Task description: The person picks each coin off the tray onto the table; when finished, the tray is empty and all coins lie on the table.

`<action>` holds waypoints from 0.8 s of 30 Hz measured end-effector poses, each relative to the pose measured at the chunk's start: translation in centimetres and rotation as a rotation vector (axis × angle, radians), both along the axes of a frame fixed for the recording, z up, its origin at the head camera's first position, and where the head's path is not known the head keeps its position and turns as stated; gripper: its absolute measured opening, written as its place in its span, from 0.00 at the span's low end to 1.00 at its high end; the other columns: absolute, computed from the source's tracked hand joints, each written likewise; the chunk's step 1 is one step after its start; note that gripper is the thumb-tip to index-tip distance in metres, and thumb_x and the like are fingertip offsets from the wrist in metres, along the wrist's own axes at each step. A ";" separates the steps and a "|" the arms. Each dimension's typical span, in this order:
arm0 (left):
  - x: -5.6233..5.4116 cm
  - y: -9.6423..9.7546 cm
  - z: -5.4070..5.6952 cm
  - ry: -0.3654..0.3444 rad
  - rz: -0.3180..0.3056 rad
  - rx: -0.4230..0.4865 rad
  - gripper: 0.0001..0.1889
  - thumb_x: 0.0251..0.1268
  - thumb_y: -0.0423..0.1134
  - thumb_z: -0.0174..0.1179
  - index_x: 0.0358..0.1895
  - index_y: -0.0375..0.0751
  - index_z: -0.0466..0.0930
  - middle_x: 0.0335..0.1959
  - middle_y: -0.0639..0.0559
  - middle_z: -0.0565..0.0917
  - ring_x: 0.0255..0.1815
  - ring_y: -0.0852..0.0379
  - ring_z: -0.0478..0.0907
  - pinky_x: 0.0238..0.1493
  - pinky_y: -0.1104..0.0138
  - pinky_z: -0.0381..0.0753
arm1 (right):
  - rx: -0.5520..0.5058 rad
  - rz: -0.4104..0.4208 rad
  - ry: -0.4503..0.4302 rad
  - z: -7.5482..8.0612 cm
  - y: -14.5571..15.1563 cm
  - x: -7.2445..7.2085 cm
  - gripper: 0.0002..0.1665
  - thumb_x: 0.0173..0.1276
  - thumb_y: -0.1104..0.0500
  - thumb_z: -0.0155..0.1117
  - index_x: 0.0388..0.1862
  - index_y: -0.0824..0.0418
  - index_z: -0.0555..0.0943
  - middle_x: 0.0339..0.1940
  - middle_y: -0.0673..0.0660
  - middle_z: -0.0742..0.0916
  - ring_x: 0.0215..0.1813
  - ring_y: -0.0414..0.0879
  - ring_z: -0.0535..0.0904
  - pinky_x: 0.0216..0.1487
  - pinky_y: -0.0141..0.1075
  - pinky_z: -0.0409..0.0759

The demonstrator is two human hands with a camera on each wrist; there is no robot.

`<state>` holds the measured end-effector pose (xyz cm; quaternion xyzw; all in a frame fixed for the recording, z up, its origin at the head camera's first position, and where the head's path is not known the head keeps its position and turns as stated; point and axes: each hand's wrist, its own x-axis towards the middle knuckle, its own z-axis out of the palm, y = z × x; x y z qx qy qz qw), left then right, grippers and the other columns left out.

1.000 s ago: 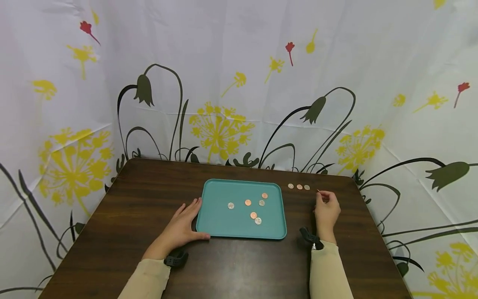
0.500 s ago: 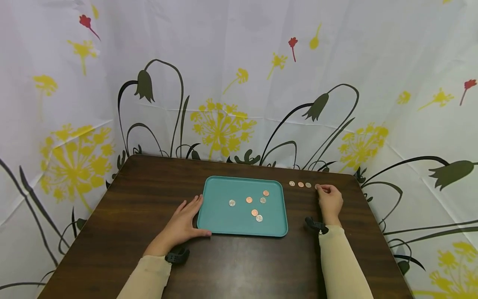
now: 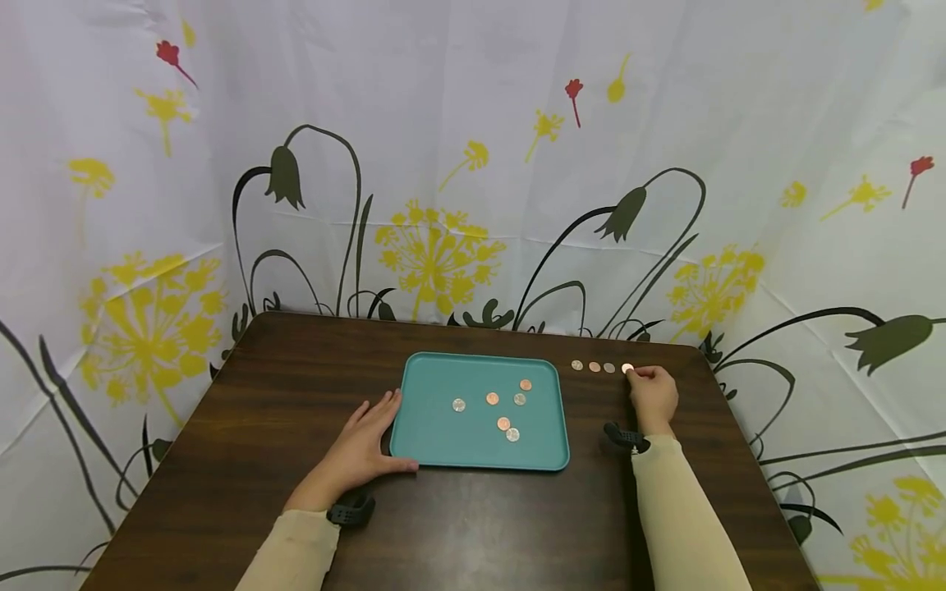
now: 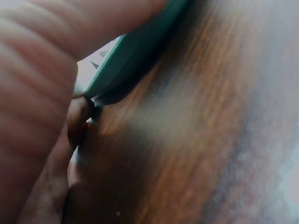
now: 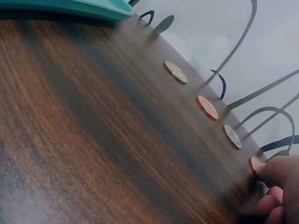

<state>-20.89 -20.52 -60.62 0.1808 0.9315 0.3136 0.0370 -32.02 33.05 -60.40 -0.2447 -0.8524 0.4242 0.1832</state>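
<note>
A teal tray (image 3: 429, 443) lies on the table with several copper and silver coins inside. My left hand (image 3: 358, 447) rests at its near left corner, fingers stretched along the left side and thumb at the near edge; in the left wrist view the thumb (image 4: 107, 23) covers part of the tray wall. My right hand (image 3: 654, 398) has its fingertips on a copper penny (image 5: 255, 162) at the right end of a row of coins. In that row are a silver coin (image 5: 175, 72), a copper penny (image 5: 207, 108) and another silver coin (image 5: 232, 136). The fingers hide part of the held penny.
The dark wooden table (image 3: 473, 525) ends at a far edge just behind the coin row. A white curtain (image 3: 473, 98) printed with flowers hangs behind and at both sides. In the tray, a copper penny (image 3: 503, 423) and a silver coin (image 3: 512, 435) touch or nearly touch.
My right hand has moved slightly farther back and brought the penny from a tilted pinch down flat at the row's right end. The left hand and tray stay put.
</note>
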 end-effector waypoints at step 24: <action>0.1 0.1 0.2 -0.003 0.001 0.003 0.70 0.53 0.69 0.81 0.89 0.36 0.51 0.91 0.41 0.54 0.92 0.40 0.53 0.90 0.37 0.41 | -0.107 0.032 0.315 -0.9 -0.6 1.2 0.14 0.81 0.55 0.69 0.47 0.67 0.87 0.28 0.48 0.82 0.25 0.35 0.73 0.30 0.27 0.73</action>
